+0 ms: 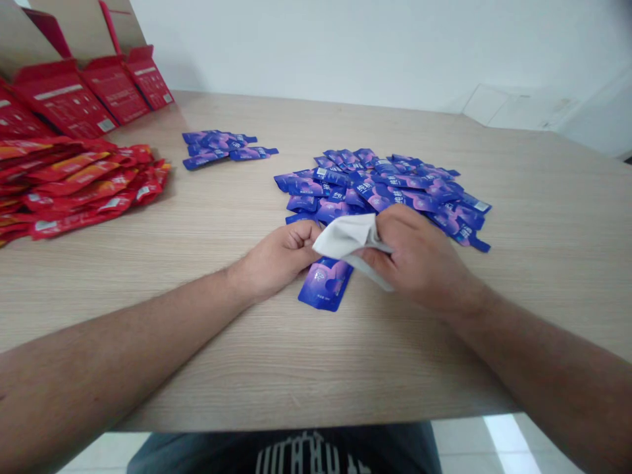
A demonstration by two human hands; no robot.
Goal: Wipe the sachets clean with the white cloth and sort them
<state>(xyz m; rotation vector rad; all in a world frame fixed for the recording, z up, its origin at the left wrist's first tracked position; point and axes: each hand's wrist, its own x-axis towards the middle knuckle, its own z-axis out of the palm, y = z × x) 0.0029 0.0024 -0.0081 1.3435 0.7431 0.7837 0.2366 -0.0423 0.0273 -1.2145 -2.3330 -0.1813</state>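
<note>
In the head view, my left hand (284, 257) is closed on the upper end of a blue-purple sachet (323, 286), whose lower part hangs toward me over the table. My right hand (419, 260) grips a folded white cloth or tissue (348, 237), held over the top of that sachet and partly hiding it. Just beyond both hands spreads a pile of similar blue-purple sachets (380, 181). A smaller group of them (217, 145) lies farther back on the left.
Red packets (83, 181) are heaped on the left of the wooden table (276, 375). Behind them stand open red cartons (69, 95). A white wall (336, 52) borders the table's far edge. The table's near edge runs just in front of my lap.
</note>
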